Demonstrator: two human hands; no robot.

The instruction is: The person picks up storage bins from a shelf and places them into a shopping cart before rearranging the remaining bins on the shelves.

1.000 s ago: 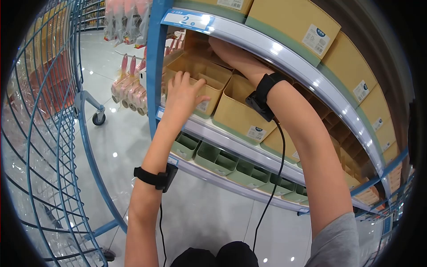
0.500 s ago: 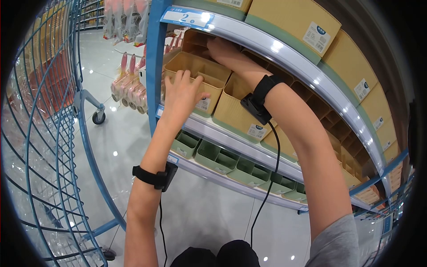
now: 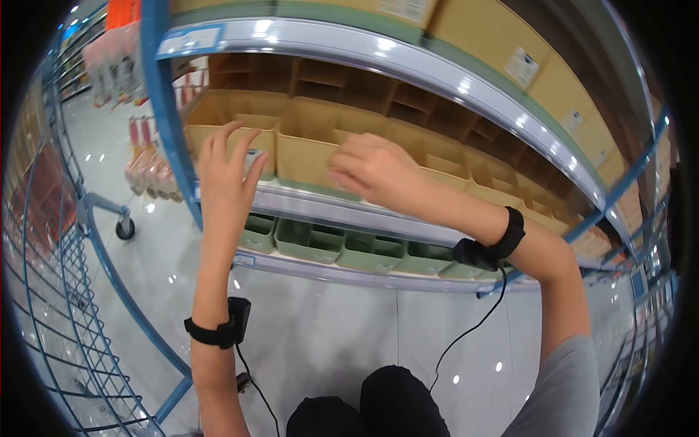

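My left hand has its fingers spread and holds nothing. It overlaps the front of the leftmost tan storage box, whose top is open and divided inside. Beside that box stands a second, larger tan box with a pale green base. In front of it is my right hand, slightly blurred, with fingers curled in and no object showing between them. A row of similar tan divided boxes runs on to the right along the same shelf. Black straps with small devices sit on both forearms.
Smaller green divided boxes line the lower shelf. Stacked tan boxes fill the shelf above, behind a pale shelf edge. A blue wire cart stands at left, near a blue shelf post. Packaged brushes hang beyond the post.
My right hand has come out from the back of the shelf and moved right and down, in front of the boxes. My left hand has lifted off the leftmost box's rim. The view has shifted.
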